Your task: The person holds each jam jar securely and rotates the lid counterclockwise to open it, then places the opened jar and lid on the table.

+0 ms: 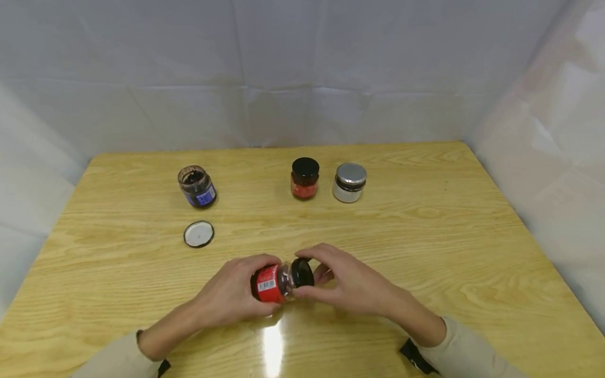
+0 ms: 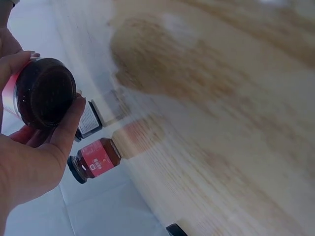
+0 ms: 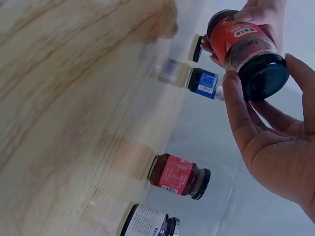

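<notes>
A glass jar with a red label (image 1: 268, 283) is tipped on its side above the table, dark contents inside. My left hand (image 1: 236, 289) grips it around the body; in the left wrist view its dark base (image 2: 49, 93) faces the camera. At the jar's mouth is a black lid (image 1: 302, 273), which my right hand (image 1: 350, 283) pinches at the rim between thumb and fingers. The right wrist view shows that lid (image 3: 264, 77) right against the glass neck, thumb and fingertips on opposite edges.
Toward the back left stands an uncovered jar with a blue label (image 1: 198, 188); its loose lid (image 1: 198, 234) lies inside up in front. Further right are a black-lidded jar with a red label (image 1: 304, 178) and a silver-lidded jar (image 1: 350, 182). White sheeting (image 1: 283, 73) borders the wooden table (image 1: 425, 226).
</notes>
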Available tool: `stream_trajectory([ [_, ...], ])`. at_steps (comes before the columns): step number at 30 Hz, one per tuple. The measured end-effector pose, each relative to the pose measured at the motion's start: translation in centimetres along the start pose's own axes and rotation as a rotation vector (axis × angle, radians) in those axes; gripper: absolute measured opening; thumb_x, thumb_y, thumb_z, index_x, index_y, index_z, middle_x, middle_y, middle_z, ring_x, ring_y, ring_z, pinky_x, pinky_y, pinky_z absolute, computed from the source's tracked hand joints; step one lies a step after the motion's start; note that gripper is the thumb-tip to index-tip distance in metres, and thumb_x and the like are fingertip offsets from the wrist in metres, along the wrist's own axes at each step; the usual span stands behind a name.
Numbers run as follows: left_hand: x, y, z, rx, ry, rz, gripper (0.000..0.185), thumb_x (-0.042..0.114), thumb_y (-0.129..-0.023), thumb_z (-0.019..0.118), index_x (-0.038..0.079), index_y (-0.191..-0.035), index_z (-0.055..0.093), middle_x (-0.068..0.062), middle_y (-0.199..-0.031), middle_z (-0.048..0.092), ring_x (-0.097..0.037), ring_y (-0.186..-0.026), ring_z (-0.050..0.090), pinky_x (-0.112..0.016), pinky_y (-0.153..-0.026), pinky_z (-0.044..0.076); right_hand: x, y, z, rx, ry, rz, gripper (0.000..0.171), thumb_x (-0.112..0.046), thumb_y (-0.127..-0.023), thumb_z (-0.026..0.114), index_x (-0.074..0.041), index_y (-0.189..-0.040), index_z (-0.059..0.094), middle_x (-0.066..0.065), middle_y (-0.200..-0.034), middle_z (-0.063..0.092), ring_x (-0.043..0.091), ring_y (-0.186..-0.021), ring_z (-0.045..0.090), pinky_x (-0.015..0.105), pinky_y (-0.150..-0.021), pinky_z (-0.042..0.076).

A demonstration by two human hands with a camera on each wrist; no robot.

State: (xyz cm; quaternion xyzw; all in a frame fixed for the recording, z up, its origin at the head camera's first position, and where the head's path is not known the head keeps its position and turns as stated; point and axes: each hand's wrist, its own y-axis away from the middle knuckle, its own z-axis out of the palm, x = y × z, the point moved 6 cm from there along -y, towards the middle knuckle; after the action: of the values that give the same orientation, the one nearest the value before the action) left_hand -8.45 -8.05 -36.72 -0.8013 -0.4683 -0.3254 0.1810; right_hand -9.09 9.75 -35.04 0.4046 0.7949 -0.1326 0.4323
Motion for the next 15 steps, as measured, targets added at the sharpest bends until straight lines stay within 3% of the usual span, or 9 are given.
stream_trajectory([
  [3, 0.01, -0.01, 0.03, 0.006, -0.005, 0.01, 0.056, 0.027, -0.065, 0.084, 0.017, -0.115, 0.061, 0.008, -0.097, 0.063, -0.006, -0.078, 0.057, -0.024, -0.065, 0.049, -0.03, -0.17, 0.1, -0.012, -0.019, -0.015, 0.063, -0.05, -0.084, 0.067, -0.015, -0.134, 0.052, -0.006, -0.122, 0.054, 0.005, -0.093, 0.058, 0.025, -0.08, 0.052],
  [10, -0.11, -0.03, 0.09, 0.009, -0.008, 0.026, 0.056, 0.027, -0.064, 0.084, 0.017, -0.114, 0.062, 0.009, -0.096, 0.063, -0.005, -0.078, 0.057, -0.024, -0.065, 0.049, -0.63, -0.21, -0.16, -0.023, 0.017, -0.178, 0.048, -0.036, -0.086, 0.072, -0.02, -0.129, 0.056, -0.013, -0.124, 0.052, 0.005, -0.106, 0.053, 0.027, -0.086, 0.049],
  [15, -0.24, -0.08, 0.15, -0.001, 0.0, 0.024, 0.055, 0.027, -0.065, 0.084, 0.017, -0.114, 0.062, 0.009, -0.097, 0.063, -0.005, -0.078, 0.057, -0.024, -0.065, 0.049, -0.73, -0.23, -0.17, -0.036, 0.042, -0.224, 0.049, -0.028, -0.085, 0.074, -0.025, -0.13, 0.055, -0.014, -0.131, 0.049, 0.004, -0.116, 0.048, 0.029, -0.094, 0.045],
])
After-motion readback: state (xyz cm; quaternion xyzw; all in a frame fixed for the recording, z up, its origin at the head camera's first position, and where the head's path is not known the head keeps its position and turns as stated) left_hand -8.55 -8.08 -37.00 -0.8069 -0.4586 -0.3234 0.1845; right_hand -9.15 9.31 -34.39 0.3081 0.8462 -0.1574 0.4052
